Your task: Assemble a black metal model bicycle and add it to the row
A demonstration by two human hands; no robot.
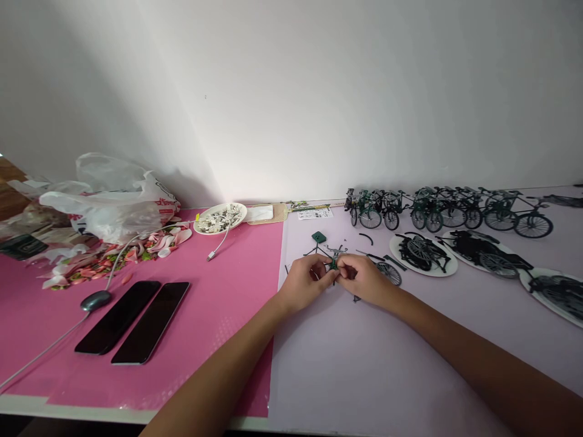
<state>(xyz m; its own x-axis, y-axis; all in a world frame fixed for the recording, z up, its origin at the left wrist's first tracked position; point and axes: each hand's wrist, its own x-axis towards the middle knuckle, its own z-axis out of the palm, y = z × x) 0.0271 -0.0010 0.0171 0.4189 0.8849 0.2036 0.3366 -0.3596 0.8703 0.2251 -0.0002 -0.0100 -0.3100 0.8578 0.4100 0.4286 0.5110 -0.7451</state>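
Note:
Over the pale lilac sheet, my left hand (308, 278) and my right hand (362, 276) meet, fingertips pinched together. Between them is a small dark green bicycle frame (334, 264) of a model bicycle, with thin bars sticking up past the fingers. Its lower part is mostly hidden by my fingers. Just beyond my left hand lies a dark green flat piece (319, 237). A grey spoked wheel (390, 273) lies partly behind my right hand. A curved black strip (366, 238) rests farther back.
Assembled model bicycles (450, 209) stand in a row along the wall. White plates (449, 271) at the right hold black parts. On the pink cover (218, 340) are two phones (150, 325), a plate of white pieces (241, 212), a cable puck (95, 300), petals and plastic bags (113, 206).

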